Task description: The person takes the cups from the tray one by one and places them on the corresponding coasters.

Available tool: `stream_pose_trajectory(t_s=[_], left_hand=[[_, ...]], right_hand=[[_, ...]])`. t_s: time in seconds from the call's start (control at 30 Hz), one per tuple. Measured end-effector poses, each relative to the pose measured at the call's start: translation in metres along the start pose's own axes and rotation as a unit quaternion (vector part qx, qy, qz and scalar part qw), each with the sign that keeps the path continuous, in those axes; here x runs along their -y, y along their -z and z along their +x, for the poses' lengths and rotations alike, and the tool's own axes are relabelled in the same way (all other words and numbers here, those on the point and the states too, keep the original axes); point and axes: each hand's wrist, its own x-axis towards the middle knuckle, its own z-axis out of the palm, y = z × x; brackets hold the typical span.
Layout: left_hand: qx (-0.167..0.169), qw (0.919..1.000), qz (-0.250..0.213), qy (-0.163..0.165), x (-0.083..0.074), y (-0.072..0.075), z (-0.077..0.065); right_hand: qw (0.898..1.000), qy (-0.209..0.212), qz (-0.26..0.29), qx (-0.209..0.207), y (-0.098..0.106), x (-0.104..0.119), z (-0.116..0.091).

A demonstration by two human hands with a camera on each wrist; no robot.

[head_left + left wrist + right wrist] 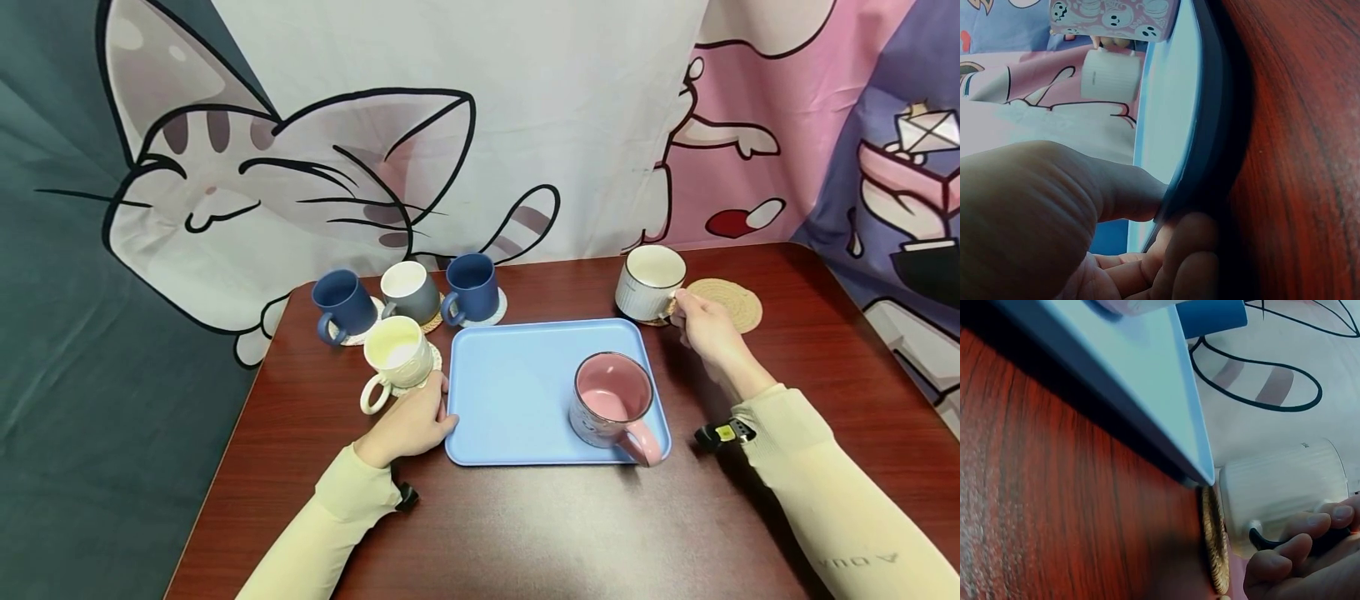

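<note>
At the back right, my right hand [703,327] grips the handle of a white ribbed mug [649,283] with a dark rim. A woven coaster [1213,540] lies right under that mug; whether the two touch I cannot tell. My left hand [414,419] pinches the left edge of a light blue tray [517,392], thumb on the rim and fingers curled against its outer side. On the tray's right part stands a pink mug [611,400], its handle toward the front. Close to my left hand, a cream mug [397,354] sits on a pale coaster.
Behind the cream mug, two blue mugs [343,302] and a grey-and-white mug [409,292] stand on coasters at the back left. A round straw coaster [731,304] lies beyond my right hand. A printed cloth [570,125] hangs along the table's back edge.
</note>
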Motion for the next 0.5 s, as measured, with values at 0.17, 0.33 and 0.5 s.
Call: stream_pose_trajectory(t_s=[0.17,0.33,0.5], left_hand=[[0.003,1.0000,-0.003,0.001,-0.0006,0.0004,-0.0002],[0.003,1.0000,-0.002,0.005,-0.0015,0.0012,-0.0006],[0.003,1.0000,-0.006,0.006,-0.0014,0.0011,-0.0011]], right_hand=[[1.000,-0.008,0.004,-0.014,0.0019,-0.0034,0.0042],[0.999,-0.020,-0.007,-0.033,0.0024,-0.0060,0.0062],[0.999,-0.028,0.003,-0.044,0.0007,-0.0076,0.0072]])
